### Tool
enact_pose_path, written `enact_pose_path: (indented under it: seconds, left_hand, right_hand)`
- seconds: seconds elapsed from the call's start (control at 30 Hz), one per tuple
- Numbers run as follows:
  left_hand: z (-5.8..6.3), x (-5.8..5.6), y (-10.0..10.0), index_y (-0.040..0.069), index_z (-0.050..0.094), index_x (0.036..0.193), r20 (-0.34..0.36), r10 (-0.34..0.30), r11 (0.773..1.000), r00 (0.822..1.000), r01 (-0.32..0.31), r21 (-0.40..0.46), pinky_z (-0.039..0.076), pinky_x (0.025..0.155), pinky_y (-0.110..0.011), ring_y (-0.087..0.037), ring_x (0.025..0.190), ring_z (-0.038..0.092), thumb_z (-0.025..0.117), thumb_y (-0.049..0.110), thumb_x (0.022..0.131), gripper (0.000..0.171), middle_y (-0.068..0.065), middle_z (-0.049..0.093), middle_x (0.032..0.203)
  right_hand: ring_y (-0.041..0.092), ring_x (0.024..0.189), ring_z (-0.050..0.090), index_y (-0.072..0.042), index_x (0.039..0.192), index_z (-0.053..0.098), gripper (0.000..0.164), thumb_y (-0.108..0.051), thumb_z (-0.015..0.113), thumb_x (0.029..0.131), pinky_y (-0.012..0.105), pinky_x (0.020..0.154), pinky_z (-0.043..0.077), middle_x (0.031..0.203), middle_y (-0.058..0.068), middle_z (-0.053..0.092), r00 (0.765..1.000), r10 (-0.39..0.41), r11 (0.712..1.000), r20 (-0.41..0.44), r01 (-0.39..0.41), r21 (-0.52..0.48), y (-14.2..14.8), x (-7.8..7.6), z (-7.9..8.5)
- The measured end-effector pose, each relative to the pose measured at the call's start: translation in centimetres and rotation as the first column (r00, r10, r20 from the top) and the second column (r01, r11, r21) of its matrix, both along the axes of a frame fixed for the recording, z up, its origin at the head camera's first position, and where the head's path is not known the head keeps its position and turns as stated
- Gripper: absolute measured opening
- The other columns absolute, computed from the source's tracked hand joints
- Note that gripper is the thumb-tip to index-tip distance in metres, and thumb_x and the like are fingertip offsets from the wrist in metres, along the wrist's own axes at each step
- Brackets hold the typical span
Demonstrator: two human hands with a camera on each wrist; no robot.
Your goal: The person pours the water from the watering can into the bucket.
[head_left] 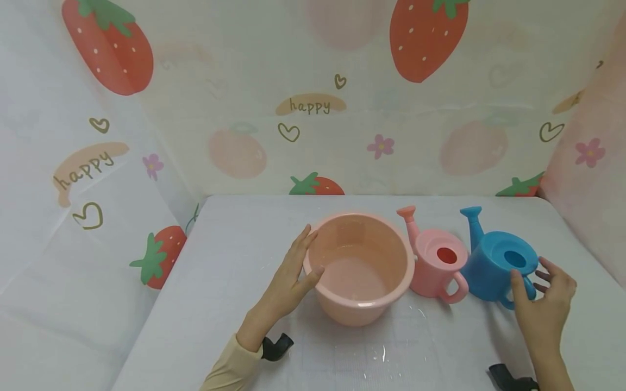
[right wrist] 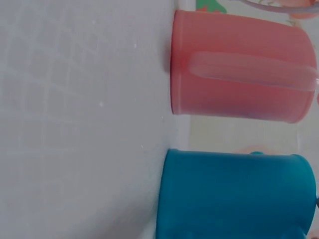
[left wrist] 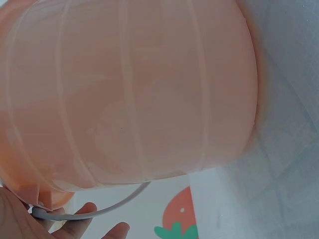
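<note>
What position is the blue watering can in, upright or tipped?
Upright: the blue watering can rests base-down on the table, opening facing up.

Here we have our left hand (head_left: 286, 285), slanting up and rightward from the bottom of the head view! We see its fingers nearly straight and close together, the thumb stretched well apart from them. A cream sleeve (head_left: 233, 364) covers our left forearm, and the wrist stands bare beyond the cuff. Across from it, our right hand (head_left: 548, 304) stands raised over a bare forearm (head_left: 551, 366), thumb pointing upward, fingers bent leftward, with a gap between them and the thumb! In our left wrist view, fingertips (left wrist: 89, 208) show near the lower left corner.
</note>
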State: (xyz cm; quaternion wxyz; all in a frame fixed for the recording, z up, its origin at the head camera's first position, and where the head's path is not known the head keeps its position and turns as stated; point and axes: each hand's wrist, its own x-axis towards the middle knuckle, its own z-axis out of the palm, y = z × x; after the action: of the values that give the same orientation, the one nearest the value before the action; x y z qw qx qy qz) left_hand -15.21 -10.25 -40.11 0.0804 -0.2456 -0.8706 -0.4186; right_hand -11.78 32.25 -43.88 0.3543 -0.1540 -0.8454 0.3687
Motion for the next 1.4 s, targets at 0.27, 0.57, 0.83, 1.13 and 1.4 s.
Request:
enact_pose_path:
  seconds: [0.27,0.57,0.83,1.13,1.4]
  left_hand:
    - [-0.1,0.0,0.0,0.027,0.018,0.148,0.000,0.007,1.000,1.000,-0.007,-0.003,0.026,0.105,-0.058,-0.021,0.142,0.014,0.046,0.044,0.093,0.064,0.003,0.009,0.156]
    - [-0.1,0.0,0.0,0.029,0.018,0.148,0.004,0.020,1.000,1.000,-0.020,-0.002,0.026,0.105,-0.058,-0.020,0.142,0.014,0.046,0.044,0.093,0.064,0.001,0.011,0.156]
    - [-0.1,0.1,0.0,0.030,0.019,0.148,0.008,0.020,1.000,1.000,-0.020,-0.001,0.026,0.105,-0.058,-0.019,0.142,0.014,0.046,0.044,0.093,0.063,0.001,0.012,0.156]
    - [0.1,0.1,0.1,0.027,0.019,0.148,0.009,0.015,1.000,1.000,-0.015,-0.002,0.026,0.106,-0.057,-0.019,0.142,0.014,0.046,0.044,0.093,0.063,0.001,0.011,0.156]
    - [0.1,0.1,0.0,0.026,0.020,0.148,0.000,0.005,1.000,1.000,-0.005,0.000,0.026,0.105,-0.057,-0.021,0.142,0.015,0.046,0.044,0.093,0.063,0.001,0.011,0.156]
  right_hand:
    - [0.025,0.115,0.047,-0.026,0.142,0.033,0.059,-0.030,0.059,0.090,0.023,0.097,0.038,0.136,0.007,0.036,0.999,-0.029,0.998,0.033,0.030,-0.047,3.6,-1.9,-5.8]
    - [0.030,0.108,0.046,-0.010,0.142,0.037,0.059,-0.033,0.056,0.091,0.036,0.092,0.042,0.126,0.019,0.039,0.994,-0.031,0.994,0.104,0.041,-0.097,1.5,-0.9,-3.5]
    - [0.015,0.099,0.043,0.000,0.137,0.036,0.060,-0.036,0.053,0.092,0.019,0.079,0.038,0.126,0.018,0.041,0.986,-0.050,0.983,0.157,0.076,-0.167,-0.3,0.0,-1.5]
    - [-0.017,0.061,0.036,0.005,0.124,0.035,0.060,-0.041,0.053,0.090,0.003,0.050,0.031,0.111,0.023,0.048,0.967,-0.016,0.974,0.254,0.073,-0.215,0.5,0.0,-1.9]
    - [-0.018,0.055,0.036,0.007,0.111,0.045,0.052,-0.041,0.051,0.092,0.003,0.050,0.029,0.093,0.029,0.060,0.958,-0.017,0.982,0.287,0.069,-0.173,0.5,0.0,-1.8]
